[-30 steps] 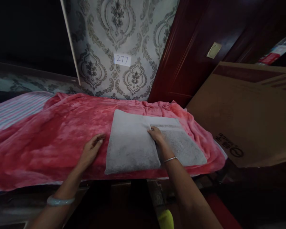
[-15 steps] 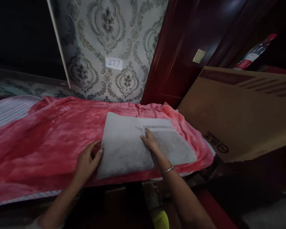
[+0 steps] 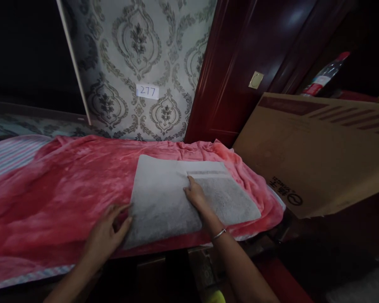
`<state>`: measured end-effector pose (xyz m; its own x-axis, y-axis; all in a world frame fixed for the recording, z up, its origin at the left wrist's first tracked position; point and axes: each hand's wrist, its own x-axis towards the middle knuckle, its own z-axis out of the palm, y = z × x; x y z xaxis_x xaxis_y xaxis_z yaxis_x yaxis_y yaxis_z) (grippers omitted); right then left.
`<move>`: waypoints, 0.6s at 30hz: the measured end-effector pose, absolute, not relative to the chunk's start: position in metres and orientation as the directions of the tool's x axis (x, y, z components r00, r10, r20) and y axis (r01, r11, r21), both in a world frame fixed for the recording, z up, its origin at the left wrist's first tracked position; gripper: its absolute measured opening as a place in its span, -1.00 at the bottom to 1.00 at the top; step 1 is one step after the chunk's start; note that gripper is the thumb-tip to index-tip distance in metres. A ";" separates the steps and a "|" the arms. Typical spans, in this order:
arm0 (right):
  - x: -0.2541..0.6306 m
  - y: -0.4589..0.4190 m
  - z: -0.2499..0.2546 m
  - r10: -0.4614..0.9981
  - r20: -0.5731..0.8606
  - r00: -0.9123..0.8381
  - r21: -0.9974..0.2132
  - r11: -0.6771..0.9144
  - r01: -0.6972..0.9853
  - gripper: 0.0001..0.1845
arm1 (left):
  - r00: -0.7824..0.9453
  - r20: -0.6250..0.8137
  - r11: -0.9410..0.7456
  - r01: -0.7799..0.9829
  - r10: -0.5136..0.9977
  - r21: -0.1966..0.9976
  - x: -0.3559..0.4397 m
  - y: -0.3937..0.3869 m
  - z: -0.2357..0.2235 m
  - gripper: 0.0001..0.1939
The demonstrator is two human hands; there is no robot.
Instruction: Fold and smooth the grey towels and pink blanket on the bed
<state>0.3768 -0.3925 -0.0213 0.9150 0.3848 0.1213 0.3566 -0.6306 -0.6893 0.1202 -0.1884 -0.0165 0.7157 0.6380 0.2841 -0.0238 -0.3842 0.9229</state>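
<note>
a large cardboard box (image 3: 318, 155) leaned at the right, tilted, and what was inside it could not be seen. behind its top edge a plastic bottle (image 3: 324, 75) with a red cap and red label was visible.

the grey towel (image 3: 164, 202) lay on the pink blanket (image 3: 60, 189), near the right end of it. it was folded, with one half laid over the other, and a pale stripe ran across the upper right part. the surface looked soft and flat.

the left hand (image 3: 107, 233) touched the towel's left edge with the fingers spread, not closed on anything. the right hand (image 3: 194, 193) rested flat on the fold in the middle, fingers loose. the two hands were apart.
</note>
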 end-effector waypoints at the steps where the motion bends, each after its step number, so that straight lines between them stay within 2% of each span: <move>1: 0.379 -0.391 -0.018 0.384 0.113 0.916 -0.680 -0.643 0.353 -0.25 | 0.719 0.336 -0.444 -0.043 0.609 0.895 0.129 -0.184 -0.008 -0.60; 5: 0.392 -0.378 -0.002 0.371 0.080 0.925 -0.627 -0.703 0.336 -0.31 | 0.777 0.480 -0.570 -0.195 0.408 0.799 0.192 -0.177 0.016 -0.57; 7: 0.396 -0.372 0.003 0.377 0.082 0.922 -0.612 -0.711 0.345 -0.33 | 0.789 0.510 -0.632 -0.208 0.342 0.747 0.233 -0.178 0.019 -0.55; 10: 0.395 -0.367 0.005 0.380 0.089 0.921 -0.584 -0.729 0.357 -0.35 | 0.906 0.361 -0.825 -0.026 0.219 0.565 0.285 -0.182 0.021 -0.44; 13: 0.389 -0.369 0.004 0.374 0.090 0.923 -0.544 -0.758 0.360 -0.35 | 0.970 0.182 -0.915 0.079 0.163 0.396 0.309 -0.187 0.019 -0.36; 15: 0.386 -0.369 0.004 0.375 0.089 0.923 -0.511 -0.778 0.366 -0.35 | 0.976 0.149 -0.933 0.101 0.161 0.347 0.312 -0.192 0.014 -0.36; 18: 0.384 -0.362 0.009 0.382 0.116 0.917 -0.464 -0.795 0.390 -0.38 | 0.980 0.116 -0.970 0.135 0.161 0.203 0.307 -0.197 0.003 -0.35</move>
<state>0.3845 -0.3616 0.0091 0.9171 0.3816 0.1158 0.3896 -0.7954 -0.4643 0.3073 -0.1970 0.0025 0.9801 0.1609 0.1160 0.1351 -0.9697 0.2033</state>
